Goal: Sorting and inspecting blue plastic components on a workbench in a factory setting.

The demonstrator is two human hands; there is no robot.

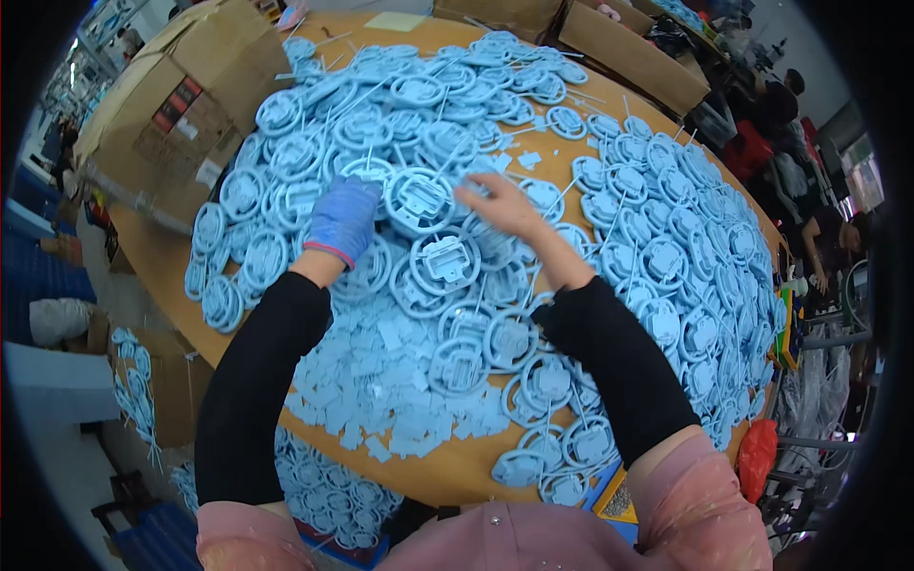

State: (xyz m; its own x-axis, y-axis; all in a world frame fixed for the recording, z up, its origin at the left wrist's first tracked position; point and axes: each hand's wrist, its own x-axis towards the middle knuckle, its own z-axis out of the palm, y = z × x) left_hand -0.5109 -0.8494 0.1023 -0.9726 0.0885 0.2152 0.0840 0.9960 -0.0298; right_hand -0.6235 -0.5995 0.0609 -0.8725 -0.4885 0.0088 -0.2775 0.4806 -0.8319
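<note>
My left hand (345, 219), in a blue glove, is closed at the left edge of a light-blue ring-shaped plastic part (420, 198) with a rectangular frame in its centre. The part is held just above the pile. My right hand (500, 204), bare and slightly blurred, is at the part's right rim with its fingers apart; whether they touch it I cannot tell. Just below lies a similar ring part (445, 262), face up. Thin flat light-blue pieces (357, 381) are heaped on the table nearer to me.
Ring parts with thin stems cover much of the brown table (433, 473), with another large pile (666, 257) at right. A cardboard box (171, 114) stands at far left, another (633, 57) at the back. A yellow-and-blue bin (617, 500) of small metal pieces sits at the near edge.
</note>
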